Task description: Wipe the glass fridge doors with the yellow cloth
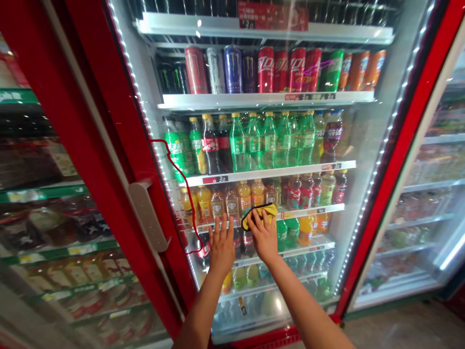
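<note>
A glass door of a red-framed drinks fridge fills the middle of the view. My right hand [264, 236] presses a yellow cloth with a dark edge [269, 212] against the glass, its fingers spread over the cloth. Just to the left, my left hand [221, 245] lies against the same glass with fingers apart and nothing in it. Behind the glass, near both hands, stand bottles of juice [245, 194] and other drinks on white shelves [312, 211].
A grey door handle [148, 216] sticks out on the red frame [105, 97] at the left. Another stocked fridge [54, 232] stands further left, and one more [417, 208] at the right. Grey floor [395, 322] shows at lower right.
</note>
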`<state>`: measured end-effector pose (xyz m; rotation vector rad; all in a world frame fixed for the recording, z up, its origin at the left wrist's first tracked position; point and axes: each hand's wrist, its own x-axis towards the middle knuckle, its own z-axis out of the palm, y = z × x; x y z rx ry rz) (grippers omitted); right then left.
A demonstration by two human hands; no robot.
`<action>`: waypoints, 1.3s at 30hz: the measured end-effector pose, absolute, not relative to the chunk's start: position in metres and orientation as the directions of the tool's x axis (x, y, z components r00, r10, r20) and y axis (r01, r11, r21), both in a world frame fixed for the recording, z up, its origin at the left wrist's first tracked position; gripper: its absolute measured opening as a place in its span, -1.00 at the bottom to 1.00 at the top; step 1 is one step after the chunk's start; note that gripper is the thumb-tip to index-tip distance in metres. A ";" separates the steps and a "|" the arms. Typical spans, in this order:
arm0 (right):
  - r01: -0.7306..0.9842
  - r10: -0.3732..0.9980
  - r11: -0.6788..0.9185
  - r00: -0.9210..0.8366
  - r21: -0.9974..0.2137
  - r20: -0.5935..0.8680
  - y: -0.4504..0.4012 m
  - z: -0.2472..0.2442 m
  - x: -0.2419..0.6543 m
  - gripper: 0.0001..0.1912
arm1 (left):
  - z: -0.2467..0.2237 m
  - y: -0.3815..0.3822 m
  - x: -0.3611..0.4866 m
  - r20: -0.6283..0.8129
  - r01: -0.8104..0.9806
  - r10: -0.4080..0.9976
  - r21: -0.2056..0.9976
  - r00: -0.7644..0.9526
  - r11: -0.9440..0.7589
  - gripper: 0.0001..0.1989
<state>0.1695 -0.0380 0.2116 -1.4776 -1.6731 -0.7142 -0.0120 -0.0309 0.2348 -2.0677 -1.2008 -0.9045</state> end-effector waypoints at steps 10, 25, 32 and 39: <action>0.966 0.483 0.103 0.158 -0.235 0.861 -0.042 0.195 0.223 -0.27 | 0.226 -0.035 0.028 0.798 0.911 0.521 -0.080 0.302 -0.406 -0.13; 0.969 0.495 0.168 0.075 -0.181 0.865 -0.046 0.175 0.274 -0.25 | 0.219 -0.043 0.059 0.785 0.940 0.572 -0.037 0.236 -0.338 -0.18; 0.977 0.533 0.200 -0.047 -0.072 0.845 -0.043 0.201 0.302 -0.35 | 0.223 -0.043 0.090 0.760 0.931 0.582 -0.083 0.289 -0.354 -0.23; 0.950 0.463 0.169 0.159 -0.263 0.872 -0.049 0.179 0.327 -0.16 | 0.217 -0.043 0.118 0.766 0.921 0.560 -0.106 0.316 -0.374 -0.20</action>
